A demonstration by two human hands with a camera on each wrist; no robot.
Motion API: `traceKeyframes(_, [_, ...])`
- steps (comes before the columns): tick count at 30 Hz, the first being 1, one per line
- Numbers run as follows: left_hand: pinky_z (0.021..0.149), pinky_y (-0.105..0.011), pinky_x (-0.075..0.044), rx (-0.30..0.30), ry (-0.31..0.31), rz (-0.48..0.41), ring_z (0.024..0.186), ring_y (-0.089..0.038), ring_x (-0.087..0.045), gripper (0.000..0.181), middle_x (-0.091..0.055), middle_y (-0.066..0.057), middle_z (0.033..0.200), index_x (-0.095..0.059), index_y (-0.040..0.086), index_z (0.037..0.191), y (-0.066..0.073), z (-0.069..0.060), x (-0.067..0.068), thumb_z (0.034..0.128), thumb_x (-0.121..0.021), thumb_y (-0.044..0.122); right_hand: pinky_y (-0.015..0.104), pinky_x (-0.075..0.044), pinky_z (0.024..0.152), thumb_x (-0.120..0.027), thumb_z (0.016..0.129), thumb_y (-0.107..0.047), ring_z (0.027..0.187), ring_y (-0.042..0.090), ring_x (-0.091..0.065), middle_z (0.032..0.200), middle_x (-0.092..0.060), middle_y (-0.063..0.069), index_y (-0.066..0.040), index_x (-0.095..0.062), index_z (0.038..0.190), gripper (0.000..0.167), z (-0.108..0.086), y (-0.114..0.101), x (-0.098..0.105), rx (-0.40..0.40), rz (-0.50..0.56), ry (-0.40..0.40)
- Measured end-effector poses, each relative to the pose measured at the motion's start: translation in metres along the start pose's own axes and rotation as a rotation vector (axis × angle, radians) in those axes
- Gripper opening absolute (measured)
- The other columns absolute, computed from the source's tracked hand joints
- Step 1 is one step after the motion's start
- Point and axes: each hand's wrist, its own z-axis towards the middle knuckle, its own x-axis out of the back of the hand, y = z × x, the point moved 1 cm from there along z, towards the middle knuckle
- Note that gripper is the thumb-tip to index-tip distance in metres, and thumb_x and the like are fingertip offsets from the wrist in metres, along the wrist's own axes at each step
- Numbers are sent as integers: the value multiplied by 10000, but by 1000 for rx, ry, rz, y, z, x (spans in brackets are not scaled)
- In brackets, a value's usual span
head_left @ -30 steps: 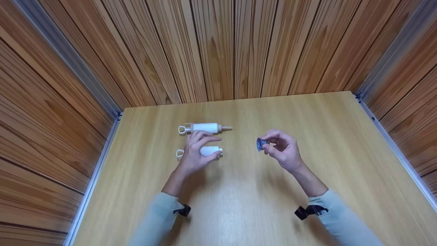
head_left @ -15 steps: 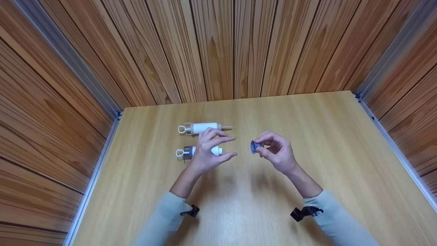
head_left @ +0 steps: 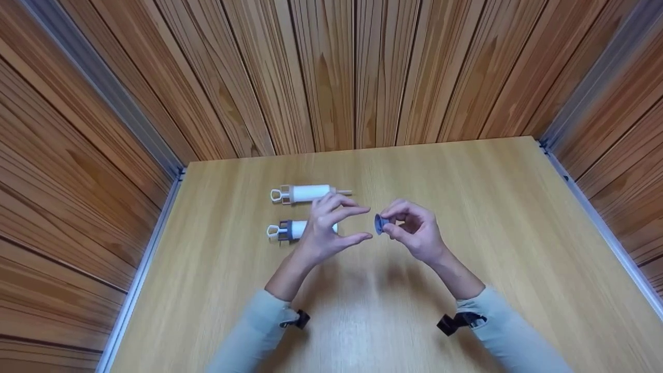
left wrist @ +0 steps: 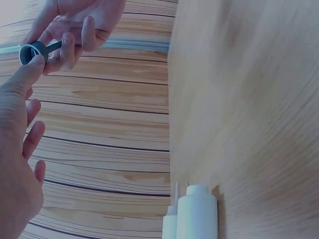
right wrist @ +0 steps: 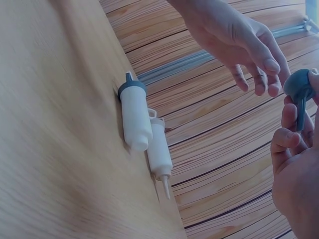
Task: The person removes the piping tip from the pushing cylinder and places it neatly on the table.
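Wood-plank walls [head_left: 331, 77] enclose the surface [head_left: 362, 321] on its far, left and right sides. Two pale-green sleeves [head_left: 254, 326] come in over the near edge, each carrying a black wrist mount [head_left: 448, 325]. Left hand [head_left: 329, 230]: thumb and index spread apart, nothing between them. Right hand [head_left: 417, 230]: fingertips pinching a dark nozzle cap [head_left: 380, 224].

A beige-collared syringe [head_left: 311, 193] lies towards the far edge, left of centre; nearer lies a dark-collared syringe [head_left: 300, 229], its neck [right wrist: 140, 147] bare in the right wrist view.

The nozzle cap is held above the surface, mouth towards the left hand, stem [right wrist: 301, 117] towards the right palm. Step in hand, as judged: a pass or two-handed hold of the cap. Next move would call for left thumb and index to meet its rim evenly while the right pinch stays steady.

Not verified: contact between left fingertips and rim. The head view loses the dark-collared syringe's front behind the left hand; the surface's near edge is cut off.
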Motion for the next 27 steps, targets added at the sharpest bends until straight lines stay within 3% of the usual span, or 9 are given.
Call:
traceKeyframes(7, [1087,-512,-444,-12,9,-2,1195,-285,-695,430,-788,-97,1166,-855,89,1198,3,1,-3,825,-1025,219,123,-569,639,-773,1032,-20,854,0,-661,1047,-729,-38,102,-695,1115,167,1,1,-4,-3,19,-7])
traceKeyframes(10, [1092,-512,-438,-14,15,-6,1192,-281,-697,414,-792,-91,1159,-856,88,1185,4,2,-4,828,-1023,215,122,-570,648,-747,1018,46,865,4,-664,1059,-735,-44,80,-714,1131,122,1,1,-6,0,23,-13])
traceKeyframes(14, [1103,-505,-431,-10,21,-15,1193,-274,-695,407,-795,-84,1158,-857,93,1180,5,3,-4,830,-1023,216,116,-569,654,-685,972,173,878,2,-668,1094,-746,-90,72,-718,1141,200,2,2,-7,6,31,-15])
traceKeyframes(18, [1079,-484,-433,-15,28,-17,1174,-274,-695,420,-797,-83,1139,-859,84,1167,5,3,-5,811,-1033,221,109,-556,643,-747,1010,70,871,-5,-667,1086,-747,-64,81,-714,1131,126,2,2,-8,9,45,-7])
traceKeyframes(21, [1056,-466,-435,-27,37,-13,1152,-269,-694,418,-799,-78,1123,-862,83,1154,5,3,-6,801,-1039,220,109,-545,630,-793,1029,-38,861,-14,-665,1055,-738,-25,76,-719,1123,166,2,2,-9,5,53,1])
traceKeyframes(27, [1046,-452,-438,-41,38,-3,1134,-261,-680,398,-800,-71,1113,-861,84,1136,5,3,-6,805,-1037,217,120,-570,651,-796,1027,-41,865,-17,-667,1046,-734,-34,69,-724,1128,165,2,2,-9,1,53,-6])
